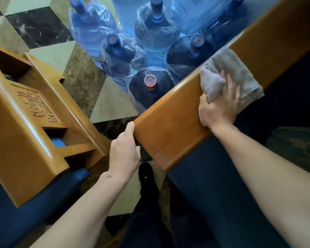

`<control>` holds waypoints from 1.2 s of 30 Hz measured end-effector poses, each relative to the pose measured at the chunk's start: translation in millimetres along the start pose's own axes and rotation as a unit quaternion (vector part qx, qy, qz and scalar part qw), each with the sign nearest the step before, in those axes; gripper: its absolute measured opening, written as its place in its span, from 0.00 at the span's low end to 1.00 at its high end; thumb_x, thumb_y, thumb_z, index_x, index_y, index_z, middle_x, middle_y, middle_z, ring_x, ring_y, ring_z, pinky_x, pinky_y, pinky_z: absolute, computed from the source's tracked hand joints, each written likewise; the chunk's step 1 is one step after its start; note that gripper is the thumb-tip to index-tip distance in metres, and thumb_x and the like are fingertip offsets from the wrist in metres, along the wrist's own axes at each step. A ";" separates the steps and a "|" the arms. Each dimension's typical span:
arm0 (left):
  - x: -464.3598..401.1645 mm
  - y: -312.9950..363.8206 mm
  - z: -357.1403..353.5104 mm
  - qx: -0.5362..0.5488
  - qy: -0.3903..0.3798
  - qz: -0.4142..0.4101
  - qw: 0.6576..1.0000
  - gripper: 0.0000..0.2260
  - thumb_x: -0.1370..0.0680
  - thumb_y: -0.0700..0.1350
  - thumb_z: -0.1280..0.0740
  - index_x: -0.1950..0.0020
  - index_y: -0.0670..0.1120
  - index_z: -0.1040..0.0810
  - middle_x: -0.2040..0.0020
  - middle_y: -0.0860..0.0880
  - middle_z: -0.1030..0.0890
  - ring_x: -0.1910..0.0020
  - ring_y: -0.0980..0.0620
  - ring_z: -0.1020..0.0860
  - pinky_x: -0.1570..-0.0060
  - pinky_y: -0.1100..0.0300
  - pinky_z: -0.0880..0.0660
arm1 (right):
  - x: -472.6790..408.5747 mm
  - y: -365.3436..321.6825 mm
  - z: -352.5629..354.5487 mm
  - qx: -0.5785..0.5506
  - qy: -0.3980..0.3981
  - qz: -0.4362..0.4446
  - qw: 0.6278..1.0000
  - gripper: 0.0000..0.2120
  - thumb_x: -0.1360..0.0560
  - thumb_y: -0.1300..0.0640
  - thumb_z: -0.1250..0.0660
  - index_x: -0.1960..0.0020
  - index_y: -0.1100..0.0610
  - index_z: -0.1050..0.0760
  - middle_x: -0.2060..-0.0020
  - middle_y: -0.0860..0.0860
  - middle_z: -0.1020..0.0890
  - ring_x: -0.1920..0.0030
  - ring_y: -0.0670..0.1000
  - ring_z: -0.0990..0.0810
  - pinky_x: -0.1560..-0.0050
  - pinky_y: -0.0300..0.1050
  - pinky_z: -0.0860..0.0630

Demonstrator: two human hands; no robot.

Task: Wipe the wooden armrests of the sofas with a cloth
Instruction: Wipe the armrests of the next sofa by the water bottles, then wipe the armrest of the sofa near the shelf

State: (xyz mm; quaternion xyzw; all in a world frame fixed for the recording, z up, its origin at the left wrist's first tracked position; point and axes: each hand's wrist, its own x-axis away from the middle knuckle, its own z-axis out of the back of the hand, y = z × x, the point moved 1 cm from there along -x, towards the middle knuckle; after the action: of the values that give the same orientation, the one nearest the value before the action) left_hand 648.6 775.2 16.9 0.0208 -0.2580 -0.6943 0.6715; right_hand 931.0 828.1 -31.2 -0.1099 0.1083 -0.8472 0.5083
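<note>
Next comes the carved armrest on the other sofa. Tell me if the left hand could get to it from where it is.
Probably yes. The left hand only rests on the near end of the armrest being wiped, holding nothing, and the carved armrest lies just across open floor.

Dim room, soft blur, warped edges
</note>
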 end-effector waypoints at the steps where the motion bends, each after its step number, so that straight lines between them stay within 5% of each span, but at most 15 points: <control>1: 2.2 2.6 -1.5 -0.003 -0.007 0.015 1.000 0.35 0.27 0.38 0.24 0.24 0.46 0.37 0.45 0.45 0.18 0.48 0.44 0.18 0.46 0.50 0.22 | 12.1 -19.2 -4.3 0.009 0.001 -0.033 0.999 0.38 0.23 0.46 0.43 0.17 0.56 0.48 0.17 0.53 0.43 0.18 0.53 0.50 0.19 0.59 0.55; 6: 7.4 11.4 5.1 0.038 -0.092 0.072 0.992 0.36 0.24 0.41 0.28 0.22 0.51 0.44 0.42 0.47 0.19 0.46 0.43 0.19 0.46 0.46 0.22 | 147.7 -69.9 -24.3 0.004 -0.127 0.215 0.968 0.34 0.19 0.44 0.43 0.17 0.52 0.50 0.17 0.51 0.48 0.17 0.53 0.52 0.20 0.57 0.62; 8: 4.6 12.5 11.1 0.000 -0.112 0.051 0.992 0.31 0.24 0.47 0.30 0.25 0.50 0.41 0.41 0.47 0.20 0.44 0.43 0.20 0.47 0.44 0.22 | 183.9 -63.2 -20.3 -0.050 -0.177 0.259 0.948 0.30 0.18 0.45 0.43 0.18 0.52 0.42 0.18 0.49 0.43 0.18 0.51 0.48 0.19 0.55 0.59; 11: 7.7 24.2 21.8 -0.133 -0.115 -0.004 0.984 0.38 0.23 0.49 0.30 0.19 0.48 0.49 0.27 0.44 0.30 0.29 0.41 0.30 0.41 0.43 0.25 | 186.8 -38.2 1.0 -0.149 -0.264 0.257 0.918 0.27 0.17 0.48 0.41 0.20 0.50 0.37 0.20 0.46 0.36 0.19 0.46 0.44 0.19 0.52 0.52; 14: 18.3 50.1 25.1 -0.196 -0.150 -0.128 0.961 0.46 0.25 0.50 0.26 0.18 0.54 0.55 0.18 0.44 0.44 0.20 0.41 0.44 0.29 0.43 0.33 | 174.0 -22.2 38.0 -0.345 -0.368 0.073 0.861 0.21 0.17 0.45 0.42 0.26 0.43 0.29 0.28 0.43 0.24 0.27 0.45 0.30 0.25 0.49 0.35; 18: 23.2 94.1 28.5 -0.049 -0.143 -0.250 0.956 0.25 0.25 0.51 0.25 0.29 0.54 0.26 0.28 0.51 0.26 0.26 0.46 0.34 0.29 0.44 0.33 | 169.1 12.6 82.3 -0.500 -0.343 -0.222 0.764 0.12 0.19 0.51 0.40 0.44 0.54 0.21 0.49 0.50 0.16 0.44 0.50 0.20 0.40 0.48 0.25; 21: 22.3 129.7 28.7 0.078 -0.153 -0.261 0.950 0.17 0.23 0.47 0.27 0.36 0.58 0.24 0.38 0.66 0.24 0.37 0.62 0.28 0.36 0.66 0.32 | 179.2 28.7 112.2 -0.579 -0.276 -0.301 0.705 0.13 0.23 0.48 0.39 0.65 0.50 0.27 0.67 0.47 0.22 0.59 0.47 0.23 0.48 0.47 0.27; 23: 24.1 156.6 25.9 0.118 -0.188 -0.241 0.945 0.21 0.24 0.50 0.26 0.33 0.59 0.27 0.40 0.68 0.26 0.41 0.64 0.27 0.45 0.76 0.35 | 189.4 33.3 134.0 -0.636 -0.232 -0.328 0.659 0.12 0.24 0.46 0.39 0.61 0.52 0.26 0.64 0.51 0.22 0.57 0.50 0.23 0.47 0.49 0.28; 26: 30.0 194.1 24.8 0.150 -0.264 -0.201 0.931 0.37 0.31 0.61 0.23 0.25 0.56 0.33 0.31 0.57 0.29 0.35 0.57 0.29 0.38 0.65 0.32 | 216.8 45.5 171.4 -0.692 -0.152 -0.366 0.603 0.15 0.21 0.49 0.40 0.50 0.59 0.20 0.55 0.58 0.18 0.51 0.55 0.18 0.46 0.49 0.23; 28: 45.7 230.4 30.6 0.170 -0.336 -0.223 0.899 0.49 0.39 0.68 0.21 0.23 0.57 0.36 0.27 0.57 0.31 0.30 0.57 0.32 0.33 0.58 0.31 | 248.5 64.7 205.8 -0.715 -0.073 -0.383 0.580 0.12 0.25 0.49 0.37 0.55 0.58 0.23 0.58 0.58 0.20 0.53 0.56 0.20 0.47 0.49 0.24; 30: 60.8 260.0 35.0 0.157 -0.386 -0.285 0.863 0.50 0.42 0.68 0.21 0.23 0.63 0.37 0.25 0.58 0.33 0.27 0.57 0.35 0.29 0.55 0.33 | 275.6 77.3 235.0 -0.704 -0.033 -0.380 0.600 0.10 0.27 0.50 0.36 0.66 0.52 0.28 0.67 0.51 0.25 0.62 0.50 0.25 0.55 0.43 0.28; 33: 117.4 322.3 27.8 0.032 -0.426 -0.504 0.750 0.41 0.35 0.58 0.20 0.26 0.70 0.36 0.25 0.64 0.36 0.23 0.57 0.43 0.27 0.53 0.40 | 336.4 105.3 287.8 -0.631 0.006 -0.377 0.678 0.16 0.30 0.49 0.38 0.73 0.48 0.39 0.74 0.44 0.34 0.71 0.42 0.35 0.64 0.43 0.36; 36: 204.8 384.1 12.0 -0.068 -0.450 -0.640 0.619 0.26 0.31 0.53 0.21 0.34 0.61 0.22 0.44 0.75 0.30 0.36 0.74 0.37 0.37 0.68 0.36 | 411.5 136.2 327.5 -0.569 0.058 -0.405 0.713 0.21 0.29 0.46 0.41 0.70 0.62 0.38 0.72 0.51 0.32 0.68 0.47 0.30 0.58 0.53 0.30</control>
State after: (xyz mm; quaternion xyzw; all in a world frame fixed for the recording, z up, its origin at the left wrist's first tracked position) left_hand 978.2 599.5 240.7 -0.1801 -0.4012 -0.8867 -0.1430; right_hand 953.2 377.8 271.8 -0.3623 0.5446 -0.7548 -0.0495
